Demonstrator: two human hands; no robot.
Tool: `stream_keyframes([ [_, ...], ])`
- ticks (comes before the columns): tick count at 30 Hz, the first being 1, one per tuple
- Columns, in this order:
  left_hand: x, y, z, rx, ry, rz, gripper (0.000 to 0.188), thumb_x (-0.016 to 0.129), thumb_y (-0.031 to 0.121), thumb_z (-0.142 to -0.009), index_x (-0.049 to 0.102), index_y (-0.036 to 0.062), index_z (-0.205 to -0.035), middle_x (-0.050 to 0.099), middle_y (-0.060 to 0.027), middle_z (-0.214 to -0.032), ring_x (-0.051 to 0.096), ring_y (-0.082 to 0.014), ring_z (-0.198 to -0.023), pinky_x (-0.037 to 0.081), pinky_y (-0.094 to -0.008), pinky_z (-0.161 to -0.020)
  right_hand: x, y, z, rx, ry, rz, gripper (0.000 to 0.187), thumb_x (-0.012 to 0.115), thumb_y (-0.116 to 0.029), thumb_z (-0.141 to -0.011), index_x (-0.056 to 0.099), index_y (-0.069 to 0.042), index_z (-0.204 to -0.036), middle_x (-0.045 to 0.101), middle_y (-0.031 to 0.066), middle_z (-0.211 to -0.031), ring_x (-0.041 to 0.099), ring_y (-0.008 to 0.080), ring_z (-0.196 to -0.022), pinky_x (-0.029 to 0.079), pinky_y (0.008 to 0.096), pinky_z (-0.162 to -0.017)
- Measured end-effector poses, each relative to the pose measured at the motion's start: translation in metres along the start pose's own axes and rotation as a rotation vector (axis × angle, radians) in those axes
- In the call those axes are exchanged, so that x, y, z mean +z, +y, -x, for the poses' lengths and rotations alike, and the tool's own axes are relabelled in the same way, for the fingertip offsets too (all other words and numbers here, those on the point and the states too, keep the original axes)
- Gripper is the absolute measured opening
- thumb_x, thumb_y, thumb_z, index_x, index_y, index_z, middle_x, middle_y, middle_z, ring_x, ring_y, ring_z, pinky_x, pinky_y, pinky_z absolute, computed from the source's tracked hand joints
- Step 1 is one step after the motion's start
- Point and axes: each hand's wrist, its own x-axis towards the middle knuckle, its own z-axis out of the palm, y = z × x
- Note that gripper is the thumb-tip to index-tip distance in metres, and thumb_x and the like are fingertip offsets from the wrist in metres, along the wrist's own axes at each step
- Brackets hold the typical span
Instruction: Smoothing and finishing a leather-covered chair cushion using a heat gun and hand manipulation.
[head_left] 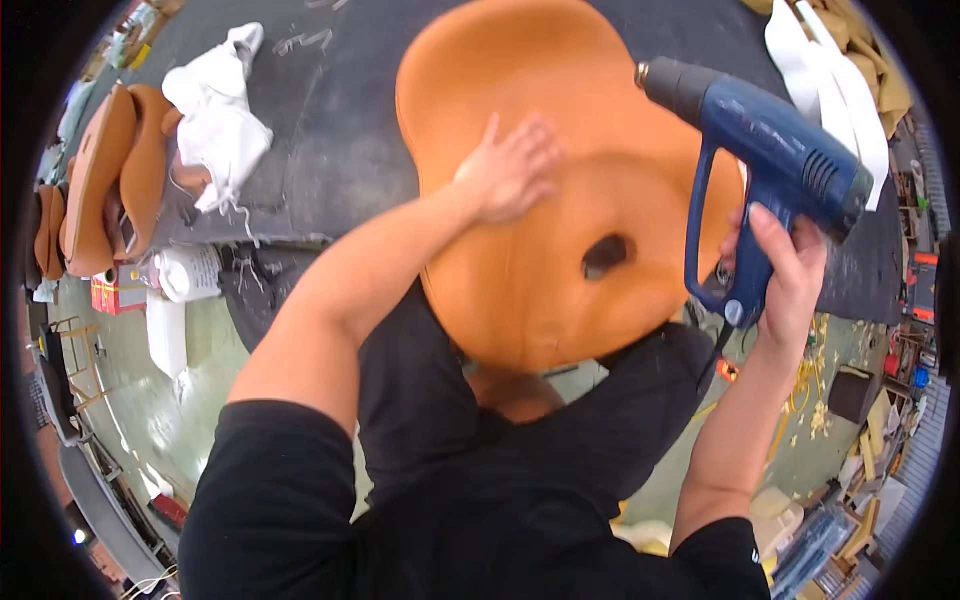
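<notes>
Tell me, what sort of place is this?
Probably an upholstery or furniture workshop: a person holds a blue heat gun near a large orange padded shell, and similar padded pieces sit at the left.

The scene is lit brightly and evenly, with only soft shading left on the orange seat [480, 90], deepened around its hole. A pale sheen is spread over the leather-like surface, and small highlights are caught along the body of the heat gun [785, 140]. The floor [215, 350] is streaked with white glare at left, and the white cloth [215, 110] is nearly washed out against the dark counter [325, 140]. In the black shirt [450, 510] most folds are lost. The left hand [505, 175] is smeared by motion blur. Toward the rim, straight edges are bent, detail is softened, and the round view is enclosed by black corners.
</notes>
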Motion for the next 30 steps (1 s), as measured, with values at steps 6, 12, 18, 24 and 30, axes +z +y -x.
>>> stream_keyframes([
  [6, -0.002, 0.015, -0.015, 0.090, -0.121, 0.009, 0.078, 0.053, 0.043, -0.107, 0.020, 0.0210, -0.174, 0.017, -0.0142, -0.181, 0.013, -0.0381, -0.167, 0.014, -0.0732, -0.128, 0.008, 0.019, 0.007, -0.016, 0.035, -0.029, 0.028, 0.076, -0.020, -0.097, 0.067, 0.004, -0.108, 0.074, 0.0126, -0.089, 0.071, 0.0184, -0.066, 0.058, 0.0321, -0.057],
  [12, -0.009, 0.023, -0.010, -0.039, -0.118, 0.009, 0.080, 0.057, 0.044, -0.106, 0.023, 0.0182, -0.173, 0.015, -0.0161, -0.181, 0.012, -0.0372, -0.168, 0.014, -0.0717, -0.129, -0.006, 0.011, 0.012, 0.030, 0.080, -0.131, 0.027, 0.074, -0.021, -0.100, 0.066, 0.004, -0.109, 0.074, 0.0131, -0.093, 0.072, 0.0187, -0.070, 0.058, 0.0311, -0.060],
  [18, -0.054, -0.034, -0.014, -0.053, 0.356, 0.108, 0.080, 0.065, 0.042, -0.103, 0.032, 0.0160, -0.171, 0.026, -0.0139, -0.178, 0.018, -0.0394, -0.166, 0.014, -0.0713, -0.128, -0.015, 0.013, 0.021, 0.023, 0.107, -0.185, 0.026, 0.075, -0.018, -0.099, 0.065, 0.003, -0.112, 0.073, 0.0126, -0.093, 0.072, 0.0183, -0.068, 0.059, 0.0313, -0.058],
  [24, -0.014, -0.057, 0.027, -0.201, -0.126, -0.091, 0.071, 0.056, 0.045, -0.107, 0.034, 0.0179, -0.170, 0.017, -0.0173, -0.180, 0.013, -0.0402, -0.167, 0.012, -0.0721, -0.128, 0.002, 0.025, 0.015, 0.049, 0.099, -0.139, 0.028, 0.072, -0.022, -0.101, 0.064, 0.002, -0.113, 0.074, 0.0131, -0.095, 0.072, 0.0190, -0.071, 0.059, 0.0308, -0.059],
  [30, -0.006, -0.051, 0.011, -0.005, 0.102, -0.002, 0.077, 0.060, 0.045, -0.104, 0.032, 0.0183, -0.170, 0.010, -0.0192, -0.181, 0.011, -0.0419, -0.167, 0.013, -0.0754, -0.126, 0.021, 0.030, 0.013, 0.031, 0.143, -0.186, 0.025, 0.074, -0.015, -0.098, 0.066, 0.003, -0.114, 0.073, 0.0136, -0.090, 0.071, 0.0199, -0.066, 0.059, 0.0324, -0.057],
])
